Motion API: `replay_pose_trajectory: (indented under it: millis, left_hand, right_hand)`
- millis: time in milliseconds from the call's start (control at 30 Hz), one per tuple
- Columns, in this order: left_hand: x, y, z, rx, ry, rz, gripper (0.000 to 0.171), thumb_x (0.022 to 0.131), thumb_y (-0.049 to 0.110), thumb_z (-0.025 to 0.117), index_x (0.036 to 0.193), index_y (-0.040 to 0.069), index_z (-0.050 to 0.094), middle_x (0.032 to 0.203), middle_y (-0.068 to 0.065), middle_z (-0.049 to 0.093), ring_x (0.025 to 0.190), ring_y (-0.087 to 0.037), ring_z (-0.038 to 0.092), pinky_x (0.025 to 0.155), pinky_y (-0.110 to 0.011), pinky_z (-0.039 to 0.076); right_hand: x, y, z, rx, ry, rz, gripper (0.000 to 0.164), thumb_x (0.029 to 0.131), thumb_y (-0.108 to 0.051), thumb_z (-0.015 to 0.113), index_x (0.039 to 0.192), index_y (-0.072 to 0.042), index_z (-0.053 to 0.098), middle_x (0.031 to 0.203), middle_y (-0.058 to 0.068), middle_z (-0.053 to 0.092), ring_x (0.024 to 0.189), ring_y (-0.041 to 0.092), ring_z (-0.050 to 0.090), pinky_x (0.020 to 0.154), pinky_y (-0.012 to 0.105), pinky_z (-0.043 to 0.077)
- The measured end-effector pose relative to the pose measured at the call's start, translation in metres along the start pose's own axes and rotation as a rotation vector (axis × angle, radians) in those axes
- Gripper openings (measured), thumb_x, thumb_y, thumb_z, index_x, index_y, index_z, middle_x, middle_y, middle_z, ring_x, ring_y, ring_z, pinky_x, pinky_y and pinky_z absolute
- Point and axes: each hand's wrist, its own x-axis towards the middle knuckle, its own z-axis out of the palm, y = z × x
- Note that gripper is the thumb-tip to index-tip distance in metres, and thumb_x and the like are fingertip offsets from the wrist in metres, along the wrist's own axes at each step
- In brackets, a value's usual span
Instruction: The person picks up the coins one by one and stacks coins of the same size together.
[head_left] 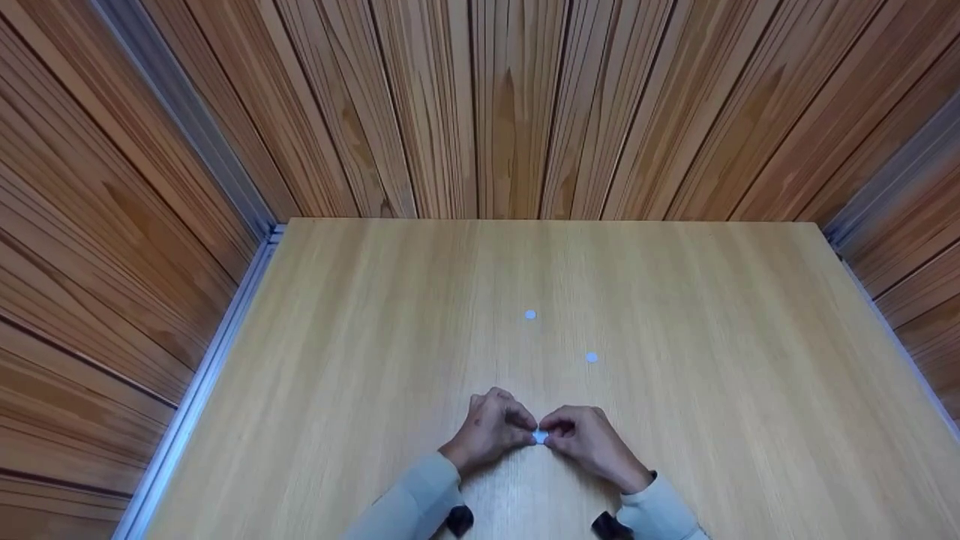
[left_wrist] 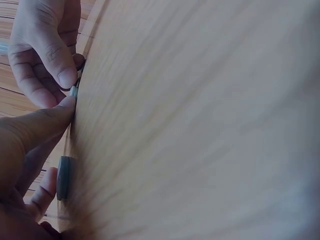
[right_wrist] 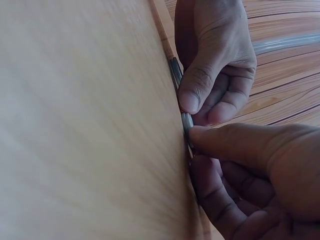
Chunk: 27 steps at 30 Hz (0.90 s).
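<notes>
Low in the middle of the head view, my left hand (head_left: 495, 426) and my right hand (head_left: 589, 439) meet at a small pale-blue disc (head_left: 540, 436). Thumb and fingers of each hand pinch it from opposite sides, just at the tabletop. In the left wrist view the disc (left_wrist: 74, 92) shows edge-on as a thin greenish piece between the fingertips. The right wrist view also shows this disc (right_wrist: 187, 122) edge-on, partly covered by both thumbs. Whether it touches the table cannot be told.
Two more small pale-blue discs lie flat on the wooden table (head_left: 360, 337): one farther back (head_left: 530, 315), one nearer to the right (head_left: 592, 358). Wood-plank walls (head_left: 510, 112) rise behind and at both sides. A metal rail (head_left: 202, 382) runs along the left edge.
</notes>
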Motion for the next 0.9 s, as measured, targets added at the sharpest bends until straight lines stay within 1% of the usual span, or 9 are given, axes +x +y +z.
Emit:
replay_pose_trajectory:
  millis: [200, 300, 433, 567, 767, 833, 900]
  left_hand:
    - [0.001, 0.000, 0.000, -0.007, -0.009, 0.007, 0.008, 0.080, 0.019, 0.085, 0.087, 0.023, 0.080, 0.079, 0.024, 0.070, 0.097, -0.005, 0.045, 0.086, -0.039, 0.023]
    - [0.001, 0.000, 0.000, -0.013, -0.015, -0.009, 0.009, 0.080, 0.018, 0.085, 0.086, 0.023, 0.080, 0.079, 0.023, 0.069, 0.098, -0.006, 0.044, 0.086, -0.041, 0.023]
    - [0.002, 0.000, -0.001, -0.009, -0.024, -0.028, 0.009, 0.081, 0.020, 0.084, 0.087, 0.024, 0.080, 0.078, 0.024, 0.069, 0.099, -0.008, 0.045, 0.087, -0.042, 0.023]
    - [0.001, 0.000, -0.001, -0.006, -0.021, -0.035, 0.009, 0.081, 0.022, 0.084, 0.088, 0.024, 0.080, 0.077, 0.025, 0.068, 0.097, -0.007, 0.045, 0.088, -0.042, 0.023]
    - [-0.001, -0.001, 0.000, 0.001, 0.003, 0.005, 0.009, 0.079, 0.022, 0.086, 0.086, 0.022, 0.080, 0.075, 0.024, 0.067, 0.093, -0.005, 0.045, 0.085, -0.040, 0.023]
    - [-0.001, -0.001, 0.000, -0.002, 0.001, 0.000, 0.009, 0.079, 0.021, 0.085, 0.086, 0.022, 0.080, 0.075, 0.024, 0.067, 0.092, -0.005, 0.045, 0.085, -0.039, 0.024]
    - [0.000, -0.001, 0.000, -0.007, -0.006, -0.018, 0.010, 0.080, 0.020, 0.085, 0.087, 0.023, 0.080, 0.075, 0.024, 0.067, 0.092, -0.005, 0.044, 0.085, -0.040, 0.024]
  right_hand:
    - [0.000, 0.003, -0.001, 0.006, 0.000, 0.012, 0.012, 0.087, -0.004, 0.075, 0.099, -0.007, 0.077, 0.086, -0.003, 0.069, 0.075, 0.007, 0.061, 0.067, 0.022, 0.048]
    - [0.000, 0.004, -0.003, 0.037, -0.018, 0.018, 0.012, 0.089, -0.011, 0.075, 0.101, -0.007, 0.076, 0.087, -0.003, 0.070, 0.076, 0.009, 0.062, 0.067, 0.023, 0.049]
    - [0.002, 0.005, -0.008, 0.058, -0.027, 0.036, 0.017, 0.090, -0.017, 0.076, 0.103, -0.006, 0.076, 0.089, -0.001, 0.070, 0.078, 0.011, 0.063, 0.069, 0.023, 0.049]
    - [0.006, 0.004, -0.013, 0.061, 0.003, 0.027, 0.019, 0.089, -0.013, 0.077, 0.104, -0.002, 0.074, 0.092, 0.002, 0.071, 0.080, 0.011, 0.063, 0.070, 0.023, 0.049]
    - [0.014, 0.000, -0.021, 0.096, 0.031, 0.009, 0.020, 0.089, -0.007, 0.075, 0.105, 0.005, 0.072, 0.092, 0.008, 0.071, 0.079, 0.014, 0.065, 0.066, 0.022, 0.051]
    - [0.016, -0.001, -0.023, 0.108, 0.037, 0.006, 0.020, 0.089, -0.006, 0.074, 0.106, 0.006, 0.072, 0.092, 0.010, 0.071, 0.077, 0.015, 0.066, 0.065, 0.022, 0.051]
    - [0.018, -0.001, -0.026, 0.102, 0.050, 0.008, 0.020, 0.089, -0.005, 0.074, 0.105, 0.006, 0.072, 0.091, 0.010, 0.071, 0.076, 0.015, 0.066, 0.064, 0.022, 0.050]
